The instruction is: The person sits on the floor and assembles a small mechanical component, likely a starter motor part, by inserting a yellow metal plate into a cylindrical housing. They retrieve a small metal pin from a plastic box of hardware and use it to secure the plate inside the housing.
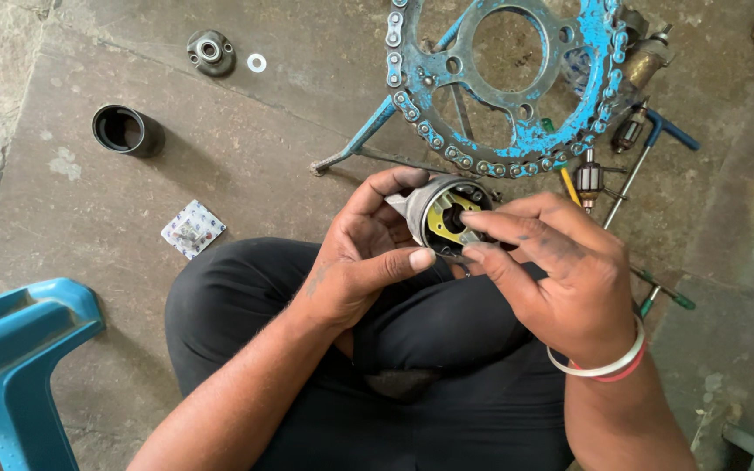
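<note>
Left hand: the left hand [355,266] wraps around a round grey metal motor housing [434,209], its fingers curled behind the casing and the thumb laid across the front lower edge, gripping it firmly
Right hand: the right hand [560,279] reaches into the open end of the housing, forefinger and thumb pinched close on a small part at the rim; what exactly they grip is too small to tell
Housing: held above the lap of a seated person in dark trousers, open face tilted up toward the camera, a yellow plate visible inside
Wrist: a white bangle and a red band [606,365] circle the right wrist
Floor beyond: a blue-painted sprocket with its chain [517,87] lies on the concrete floor [263,174] just past the hands, resting across a blue metal frame
Right side: a copper-wound armature [588,181], a blue-handled T-wrench [656,139] and a green-handled screwdriver [667,295] lie near the right hand
Left side: a black cylindrical sleeve [126,131], a round flanged bearing cap [210,51] with a white washer [257,63] just beside it, and a small foil packet [193,228] sit well apart on the floor
Corner: part of a blue plastic stool [19,358] shows at lower left
</note>
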